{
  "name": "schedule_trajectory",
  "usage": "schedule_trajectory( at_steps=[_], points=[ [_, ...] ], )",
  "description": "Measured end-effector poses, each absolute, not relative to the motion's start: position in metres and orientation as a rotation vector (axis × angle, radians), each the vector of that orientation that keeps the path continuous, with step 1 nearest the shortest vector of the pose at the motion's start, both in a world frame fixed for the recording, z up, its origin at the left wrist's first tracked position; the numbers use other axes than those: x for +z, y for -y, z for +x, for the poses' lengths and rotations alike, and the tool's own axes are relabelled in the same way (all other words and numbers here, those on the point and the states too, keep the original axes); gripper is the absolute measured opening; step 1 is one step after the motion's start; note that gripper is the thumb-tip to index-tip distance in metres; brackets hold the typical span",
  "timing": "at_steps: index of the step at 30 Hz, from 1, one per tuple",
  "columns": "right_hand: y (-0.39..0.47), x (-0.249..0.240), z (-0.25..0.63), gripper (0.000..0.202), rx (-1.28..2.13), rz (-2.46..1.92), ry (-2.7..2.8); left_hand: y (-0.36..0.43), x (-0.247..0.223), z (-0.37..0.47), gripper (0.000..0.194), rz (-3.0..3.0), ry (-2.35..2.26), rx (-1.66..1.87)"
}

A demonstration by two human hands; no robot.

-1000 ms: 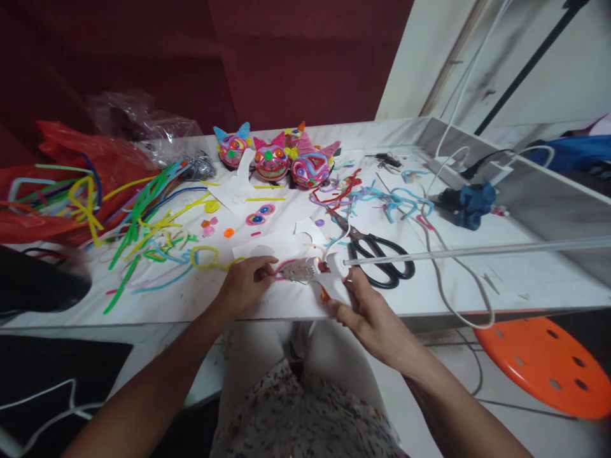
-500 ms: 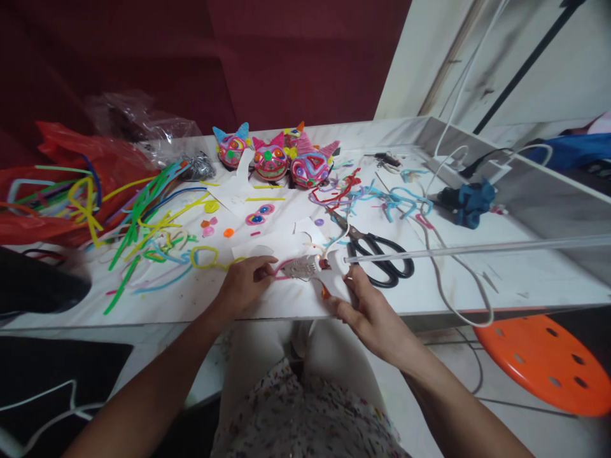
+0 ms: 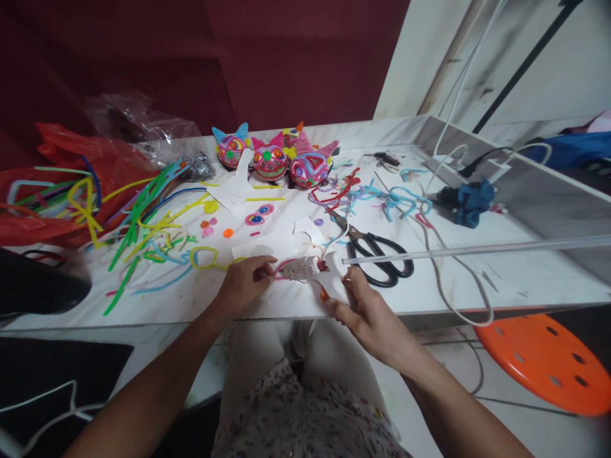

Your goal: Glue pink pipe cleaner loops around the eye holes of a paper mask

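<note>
My right hand (image 3: pixel 365 308) grips a white hot glue gun (image 3: pixel 334 280) by its handle, with a long clear glue stick (image 3: pixel 458 249) jutting from its back to the right. The gun's nozzle points left, close to the fingertips of my left hand (image 3: pixel 248 280). Those fingers are closed in a pinch on a pink pipe cleaner (image 3: pixel 281 266), which curves along the table toward the nozzle. Part of the pipe cleaner is hidden behind my fingers and the gun. Scissors with black handles (image 3: pixel 382 257) lie just beyond the gun.
Several colourful pipe-cleaner cat heads (image 3: pixel 270 159) sit at the back. Loose pipe cleaners (image 3: pixel 143 216) and a red plastic bag (image 3: pixel 52 146) spread over the left side. White paper cutouts (image 3: pixel 252 248) lie in the middle. A white cable (image 3: pixel 443 299) loops at right, above an orange stool (image 3: pixel 548 366).
The glue gun and my right hand have shifted very slightly to the left. My left hand stays in place on the pink pipe cleaner.
</note>
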State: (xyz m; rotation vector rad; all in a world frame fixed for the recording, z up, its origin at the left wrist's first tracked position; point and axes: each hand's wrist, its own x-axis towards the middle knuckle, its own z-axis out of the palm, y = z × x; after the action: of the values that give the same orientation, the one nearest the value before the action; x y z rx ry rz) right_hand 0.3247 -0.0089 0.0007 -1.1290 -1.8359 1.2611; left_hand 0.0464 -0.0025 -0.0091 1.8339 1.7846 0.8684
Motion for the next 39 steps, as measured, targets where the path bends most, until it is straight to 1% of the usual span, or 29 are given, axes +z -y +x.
schedule_trajectory(
  at_steps=[21, 32, 39],
  points=[
    [0.0092, -0.0038, 0.3245, 0.023, 1.197, -1.160, 1.799, 0.0019, -0.0097, 0.0462, 0.036, 1.827, -1.795, 0.870],
    [0.0135, 0.0009, 0.3240, 0.023, 1.219, -1.126, 1.852, 0.0018, -0.0116, 0.0445, 0.035, 1.845, -1.772, 0.891],
    [0.0172, 0.0028, 0.3228, 0.021, 1.248, -1.116, 1.849, 0.0018, -0.0126, 0.0456, 0.037, 1.828, -1.777, 0.900]
  ],
)
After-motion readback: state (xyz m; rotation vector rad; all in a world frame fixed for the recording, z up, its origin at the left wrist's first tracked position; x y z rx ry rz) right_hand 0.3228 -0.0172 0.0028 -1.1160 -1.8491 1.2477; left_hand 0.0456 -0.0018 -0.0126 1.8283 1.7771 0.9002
